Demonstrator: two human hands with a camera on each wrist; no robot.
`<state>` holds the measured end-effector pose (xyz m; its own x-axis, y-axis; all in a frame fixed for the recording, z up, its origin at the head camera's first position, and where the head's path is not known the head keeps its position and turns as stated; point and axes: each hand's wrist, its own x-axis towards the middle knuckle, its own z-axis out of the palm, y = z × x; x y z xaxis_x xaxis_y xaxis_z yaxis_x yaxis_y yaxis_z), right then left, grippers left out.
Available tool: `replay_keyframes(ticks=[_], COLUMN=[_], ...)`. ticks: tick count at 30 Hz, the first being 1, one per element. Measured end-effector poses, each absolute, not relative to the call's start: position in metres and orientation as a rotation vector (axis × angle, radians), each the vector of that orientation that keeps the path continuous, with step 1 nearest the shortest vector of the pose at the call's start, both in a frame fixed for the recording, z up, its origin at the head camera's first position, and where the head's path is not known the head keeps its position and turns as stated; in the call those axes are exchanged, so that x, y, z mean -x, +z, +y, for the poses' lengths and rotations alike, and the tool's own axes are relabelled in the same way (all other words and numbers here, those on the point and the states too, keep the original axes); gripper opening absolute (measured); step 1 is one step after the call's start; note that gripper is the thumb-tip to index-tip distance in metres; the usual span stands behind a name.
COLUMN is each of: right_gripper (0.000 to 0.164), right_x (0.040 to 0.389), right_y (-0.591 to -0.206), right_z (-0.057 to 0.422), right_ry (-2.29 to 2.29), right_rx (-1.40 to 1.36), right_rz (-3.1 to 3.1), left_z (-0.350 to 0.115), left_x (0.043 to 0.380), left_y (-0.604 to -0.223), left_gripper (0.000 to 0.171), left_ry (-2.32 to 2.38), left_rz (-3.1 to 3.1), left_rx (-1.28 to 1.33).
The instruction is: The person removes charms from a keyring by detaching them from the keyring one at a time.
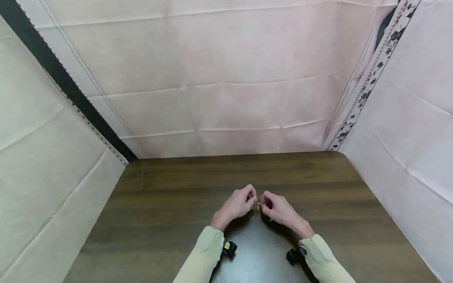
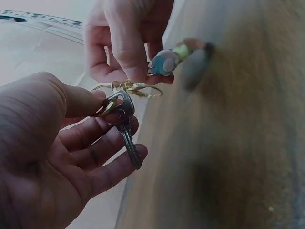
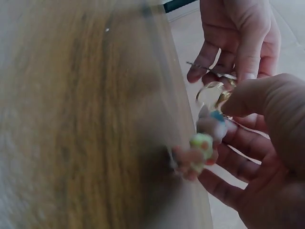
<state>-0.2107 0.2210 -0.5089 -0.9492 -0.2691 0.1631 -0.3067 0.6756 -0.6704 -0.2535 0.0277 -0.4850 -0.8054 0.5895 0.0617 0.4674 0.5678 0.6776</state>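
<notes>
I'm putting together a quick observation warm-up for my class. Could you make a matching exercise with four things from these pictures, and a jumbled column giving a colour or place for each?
Things:
1. key
2. charm
3. table
4. left sleeve

Colours and places:
A. brown, wood-grained
B. partly blue and green, at the right hand
C. pale yellow-green cloth
D. dark metal, at the fingers of the left hand

Right pairs: 1-D, 2-B, 3-A, 4-C.
</notes>
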Motion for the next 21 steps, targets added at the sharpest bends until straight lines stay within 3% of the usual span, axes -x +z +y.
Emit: replay_keyframes(ticks=[5, 21], right_gripper=[0.021, 0.005], right_x=[0.218, 0.204], right_y=[-0.504, -0.491], right_z=[0.209, 0.219], right_ry=[1.297, 1.673], right_rx=[-0.546, -0.619], right_rz=[-2.773, -2.464], left_z=[0.012, 0.025], left_x=[0.253, 0.241], left_y=[-0.48, -0.451], left_gripper=[0.005, 0.006], left_ry=[1.161, 1.35], left_rz=[2.623, 2.539], left_rx=[-0.818, -0.764])
